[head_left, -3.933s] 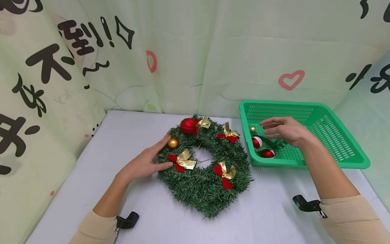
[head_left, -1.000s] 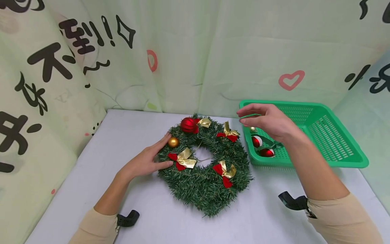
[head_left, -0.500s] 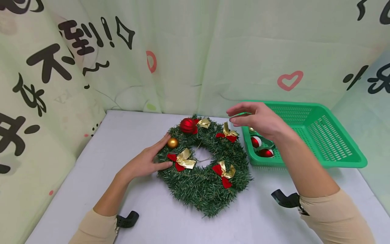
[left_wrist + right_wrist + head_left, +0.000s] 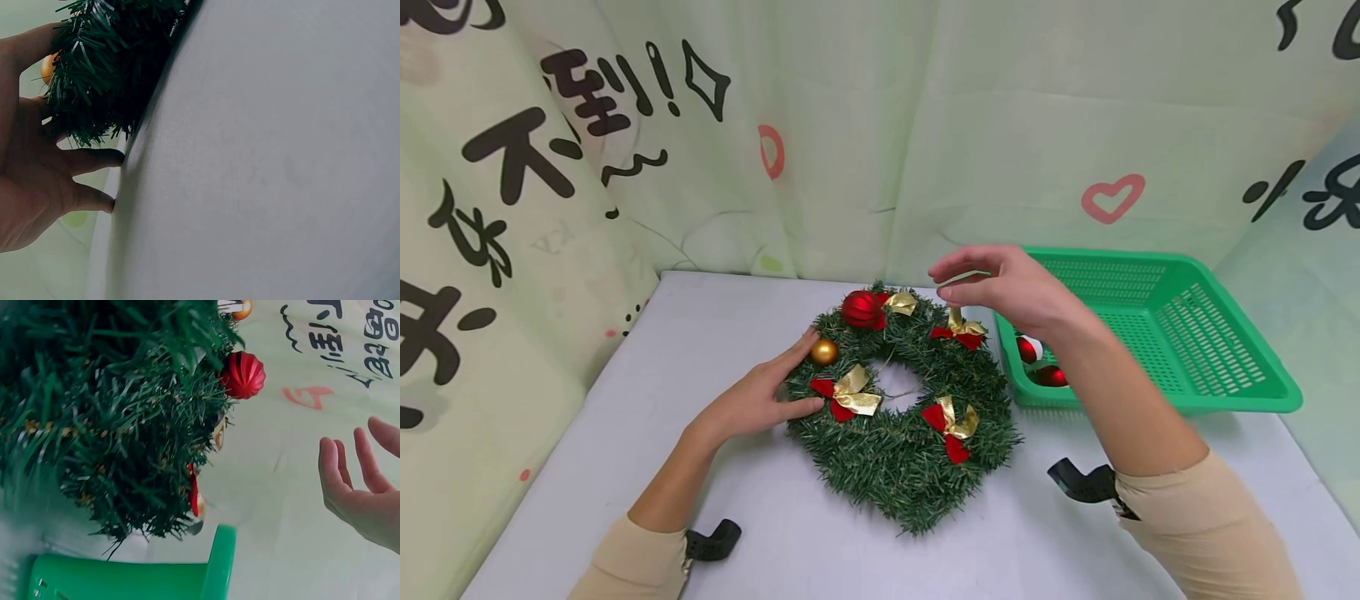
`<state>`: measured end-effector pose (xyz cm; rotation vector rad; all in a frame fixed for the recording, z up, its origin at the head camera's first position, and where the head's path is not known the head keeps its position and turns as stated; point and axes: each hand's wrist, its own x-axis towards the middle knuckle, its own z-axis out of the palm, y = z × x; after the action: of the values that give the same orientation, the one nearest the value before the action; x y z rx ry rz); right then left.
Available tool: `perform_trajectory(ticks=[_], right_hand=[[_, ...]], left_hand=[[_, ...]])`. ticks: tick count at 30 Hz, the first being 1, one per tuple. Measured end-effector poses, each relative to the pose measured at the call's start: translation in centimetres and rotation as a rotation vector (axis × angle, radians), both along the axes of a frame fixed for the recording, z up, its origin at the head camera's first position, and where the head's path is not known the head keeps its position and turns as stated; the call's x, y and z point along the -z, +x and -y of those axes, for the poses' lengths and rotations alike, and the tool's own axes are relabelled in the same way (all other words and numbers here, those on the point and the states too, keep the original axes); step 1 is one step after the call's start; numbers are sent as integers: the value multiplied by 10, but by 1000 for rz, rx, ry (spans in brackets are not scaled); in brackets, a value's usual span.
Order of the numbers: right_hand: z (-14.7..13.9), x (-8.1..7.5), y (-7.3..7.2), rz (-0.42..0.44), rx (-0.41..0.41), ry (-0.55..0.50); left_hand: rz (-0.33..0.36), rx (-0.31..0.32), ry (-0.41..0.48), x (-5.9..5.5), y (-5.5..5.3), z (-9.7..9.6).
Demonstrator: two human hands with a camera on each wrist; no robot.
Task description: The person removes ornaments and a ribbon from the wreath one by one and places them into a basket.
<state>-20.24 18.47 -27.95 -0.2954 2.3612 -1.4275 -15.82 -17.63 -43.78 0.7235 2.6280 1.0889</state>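
A green wreath [image 4: 917, 492] lies on the table, bearing a red ball ornament [image 4: 862, 309], a gold ball [image 4: 824, 352] and several red-and-gold bows [image 4: 854, 392]. My left hand [image 4: 756, 400] rests on the wreath's left side, thumb beside a bow and fingers near the gold ball. In the left wrist view, two straight fingers touch the white surface below the wreath. My right hand [image 4: 1011, 287] hovers above the wreath's back right, partly covering the view of a bow. Its fingers are loosely bent, and the right wrist view shows nothing held between them [image 4: 359, 481].
A green basket [image 4: 1210, 333] stands to the right of the wreath. Red-and-white balls [image 4: 1028, 348] lie in its left end, partly behind my right arm. The white table [image 4: 820, 550] meets a printed curtain [image 4: 850, 167] at the back.
My right hand has moved left, from inside the basket to above the wreath's back right edge. It carries nothing visible. The left hand and the wreath have stayed in place.
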Motion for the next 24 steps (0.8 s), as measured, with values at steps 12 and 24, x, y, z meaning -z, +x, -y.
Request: perform_trajectory(ticks=[12,24], right_hand=[[18,0,-5,-20,-54,-21],[36,4,-8,-11,-94,-42]], left_hand=[[2,2,1,-1,0,0],[2,0,-1,-1,0,0]])
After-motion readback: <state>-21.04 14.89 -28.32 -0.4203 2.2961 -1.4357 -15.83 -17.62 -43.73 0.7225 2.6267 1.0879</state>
